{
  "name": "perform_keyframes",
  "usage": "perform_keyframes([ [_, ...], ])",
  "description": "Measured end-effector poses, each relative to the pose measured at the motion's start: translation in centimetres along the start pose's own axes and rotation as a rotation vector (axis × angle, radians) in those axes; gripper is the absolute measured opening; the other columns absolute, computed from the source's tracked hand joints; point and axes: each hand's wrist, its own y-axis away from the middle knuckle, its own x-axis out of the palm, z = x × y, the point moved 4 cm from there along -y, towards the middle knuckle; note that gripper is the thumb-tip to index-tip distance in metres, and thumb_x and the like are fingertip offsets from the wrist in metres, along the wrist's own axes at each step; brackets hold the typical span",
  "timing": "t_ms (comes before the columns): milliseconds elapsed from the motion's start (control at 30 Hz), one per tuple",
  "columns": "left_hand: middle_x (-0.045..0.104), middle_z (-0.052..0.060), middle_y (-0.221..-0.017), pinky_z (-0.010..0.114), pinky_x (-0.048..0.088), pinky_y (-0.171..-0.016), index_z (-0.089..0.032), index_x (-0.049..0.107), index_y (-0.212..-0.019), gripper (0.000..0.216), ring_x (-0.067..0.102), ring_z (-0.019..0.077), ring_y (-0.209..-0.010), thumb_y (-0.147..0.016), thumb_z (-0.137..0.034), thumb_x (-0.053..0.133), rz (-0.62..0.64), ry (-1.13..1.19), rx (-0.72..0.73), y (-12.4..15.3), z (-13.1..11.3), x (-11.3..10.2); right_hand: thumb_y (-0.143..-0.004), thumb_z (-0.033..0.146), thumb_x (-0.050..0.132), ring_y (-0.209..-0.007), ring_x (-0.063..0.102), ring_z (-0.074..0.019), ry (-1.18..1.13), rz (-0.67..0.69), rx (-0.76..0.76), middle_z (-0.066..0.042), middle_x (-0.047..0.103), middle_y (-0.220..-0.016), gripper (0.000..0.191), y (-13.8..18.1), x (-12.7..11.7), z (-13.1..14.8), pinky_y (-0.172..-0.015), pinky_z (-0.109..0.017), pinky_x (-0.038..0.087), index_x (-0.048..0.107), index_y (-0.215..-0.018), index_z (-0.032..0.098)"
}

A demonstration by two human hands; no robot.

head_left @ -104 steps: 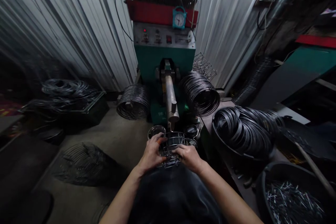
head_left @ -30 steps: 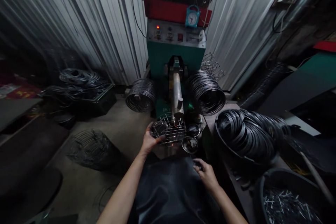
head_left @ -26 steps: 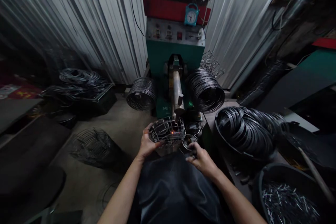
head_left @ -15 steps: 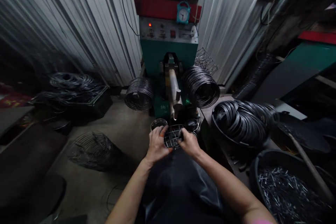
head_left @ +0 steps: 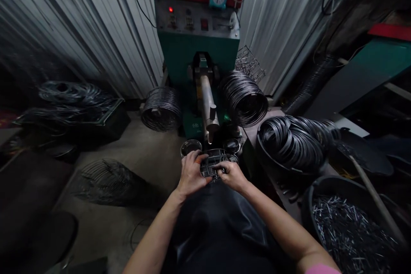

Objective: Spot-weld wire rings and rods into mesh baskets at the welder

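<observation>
Both our left hand (head_left: 192, 174) and right hand (head_left: 233, 175) grip the wire basket (head_left: 213, 165) with curled fingers at six o'clock below the welder's electrode (head_left: 209, 129), apparently mid-weld, joints remaining.

Both forearms extended forward, hands close together.
Left hand (head_left: 192, 174) and right hand (head_left: 233, 175) lie palm-down, fingers curled, almost touching.
</observation>
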Motion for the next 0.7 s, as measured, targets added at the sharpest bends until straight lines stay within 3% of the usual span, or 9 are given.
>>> perform_keyframes([
  [200,0.05,0.012,-0.123,0.047,0.035,-0.098,-0.021,0.054,-0.11,0.064,0.043,0.0328,-0.117,-0.049,-0.022,0.074,0.049,0.011,-0.006,0.1,-0.1,0.0,-0.081,0.011,0.048,-0.086,0.064,-0.0171,0.032,0.172,-0.141,-0.007,0.069,-0.093,0.028,0.5,-0.9,0.5,-0.077,-0.027,0.048,0.068,-0.1,0.017],
  [300,0.05,0.011,-0.122,0.047,0.035,-0.098,-0.021,0.055,-0.108,0.062,0.043,0.0326,-0.117,-0.048,-0.021,0.073,0.041,0.023,-0.006,0.1,-0.1,-0.2,-0.08,0.014,0.054,-0.093,0.063,-0.0185,0.065,0.22,-0.179,-0.008,0.067,-0.101,0.03,0.9,-1.2,0.9,-0.08,-0.028,0.048,0.065,-0.108,0.018],
  [400,0.049,0.01,-0.123,0.047,0.036,-0.098,-0.023,0.057,-0.103,0.058,0.043,0.0326,-0.118,-0.048,-0.021,0.074,0.026,0.039,-0.01,0.2,-0.1,-0.2,-0.076,0.015,0.061,-0.092,0.063,-0.0183,0.124,0.212,-0.179,-0.007,0.067,-0.101,0.03,1.2,-1.1,1.0,-0.079,-0.027,0.048,0.065,-0.106,0.02],
  [700,0.049,0.011,-0.123,0.048,0.039,-0.099,-0.021,0.061,-0.099,0.05,0.045,0.0312,-0.117,-0.05,-0.021,0.075,0.019,0.154,0.011,-0.3,1.3,0.2,-0.079,0.015,0.058,-0.08,0.066,-0.0152,0.296,0.143,-0.213,-0.004,0.069,-0.092,0.02,0.3,-0.4,1.3,-0.067,-0.021,0.046,0.067,-0.095,0.022],
])
